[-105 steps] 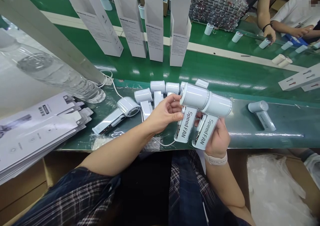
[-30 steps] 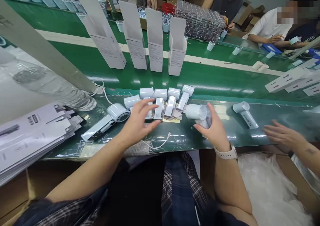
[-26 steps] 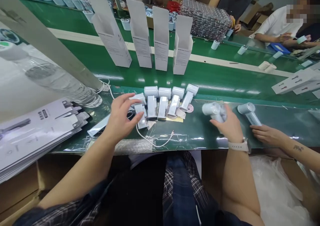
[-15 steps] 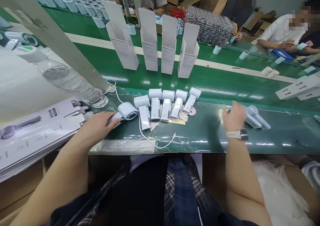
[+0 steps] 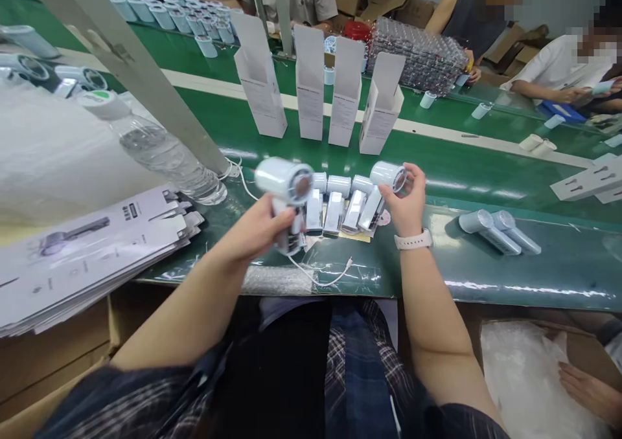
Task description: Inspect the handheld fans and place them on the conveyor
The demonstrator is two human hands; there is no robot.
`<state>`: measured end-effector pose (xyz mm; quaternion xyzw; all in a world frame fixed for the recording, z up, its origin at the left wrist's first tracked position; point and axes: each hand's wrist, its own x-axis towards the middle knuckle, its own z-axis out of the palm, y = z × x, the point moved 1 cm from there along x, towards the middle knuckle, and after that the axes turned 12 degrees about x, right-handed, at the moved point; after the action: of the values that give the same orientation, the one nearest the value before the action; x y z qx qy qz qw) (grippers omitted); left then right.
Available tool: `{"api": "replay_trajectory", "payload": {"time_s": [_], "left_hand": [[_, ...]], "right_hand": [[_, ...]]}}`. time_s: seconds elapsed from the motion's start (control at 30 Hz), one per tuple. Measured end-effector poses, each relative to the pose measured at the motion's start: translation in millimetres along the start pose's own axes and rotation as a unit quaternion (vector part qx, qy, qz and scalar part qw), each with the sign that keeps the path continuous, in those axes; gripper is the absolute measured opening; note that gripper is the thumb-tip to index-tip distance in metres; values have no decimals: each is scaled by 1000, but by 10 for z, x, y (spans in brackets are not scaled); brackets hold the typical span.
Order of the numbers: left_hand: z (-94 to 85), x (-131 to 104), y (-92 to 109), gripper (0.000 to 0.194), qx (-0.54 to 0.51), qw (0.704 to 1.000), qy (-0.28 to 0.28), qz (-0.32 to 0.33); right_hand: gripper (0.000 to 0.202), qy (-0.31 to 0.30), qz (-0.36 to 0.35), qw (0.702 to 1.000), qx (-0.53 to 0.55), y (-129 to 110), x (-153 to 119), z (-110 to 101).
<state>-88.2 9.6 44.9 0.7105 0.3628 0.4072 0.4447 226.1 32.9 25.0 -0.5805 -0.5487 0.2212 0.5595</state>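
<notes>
The dark green bench [image 5: 432, 264] has a shiny surface; on it lies a row of pale blue fans [image 5: 334, 212], side by side, with the heads toward the far edge; the left end of this row is partly hidden; a yellow sheet [image 5: 360, 237] shows under their near ends; closer to the front edge there lie a white cable [image 5: 321, 285] and a flat strip of bubble wrap [image 5: 276, 281]; well apart to the right, two more fans [image 5: 501, 239] lie close together; behind the bench, the brighter green surface [image 5: 451, 154] carries four open white boxes [image 5: 311, 112], which stand upright in a line.
</notes>
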Motion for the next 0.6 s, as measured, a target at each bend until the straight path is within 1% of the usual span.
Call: {"api": "replay_trajectory", "payload": {"time_s": [0.03, 0.07, 0.13, 0.2, 0.27, 0.33, 0.37, 0.43, 0.47, 0.5, 0.53, 0.6], "left_hand": [[168, 114, 37, 50, -68, 997, -36, -23], [323, 221, 71, 56, -120, 991, -51, -27], [593, 390, 107, 67, -203, 974, -96, -21], [787, 476, 86, 75, -255, 957, -136, -7], [898, 493, 16, 77, -284, 947, -148, -2], [942, 480, -68, 77, -296, 944, -144, -11], [945, 475, -104, 77, -295, 946, -136, -15], [924, 479, -155, 79, -277, 955, -110, -19], [905, 489, -171, 80, -263, 961, -89, -19], [883, 503, -183, 82, -250, 966, -67, -21], [861, 518, -192, 83, -244, 968, -49, -23], [826, 544, -198, 80, -261, 964, -32, -36]], "right_hand": [[70, -19, -32, 998, 42, -155, -77, -8], [71, -38, -61, 995, 66, -310, -152, -14], [71, -49, -100, 992, 61, -583, -283, -29], [68, -35, -124, 991, 29, -754, -386, -54], [62, -35, -134, 990, 3, -795, -476, -89], [59, -52, -121, 991, 0, -723, -585, -125], [57, -50, -103, 993, 0, -660, -654, -140], [49, -33, -41, 998, -29, -514, -829, -138], [42, -37, -3, 997, -65, -447, -930, -112], [34, -58, 30, 992, -112, -394, -1036, -65], [26, -93, 53, 981, -161, -358, -1140, -1], [18, -175, 58, 957, -223, -352, -1317, 153]]}}
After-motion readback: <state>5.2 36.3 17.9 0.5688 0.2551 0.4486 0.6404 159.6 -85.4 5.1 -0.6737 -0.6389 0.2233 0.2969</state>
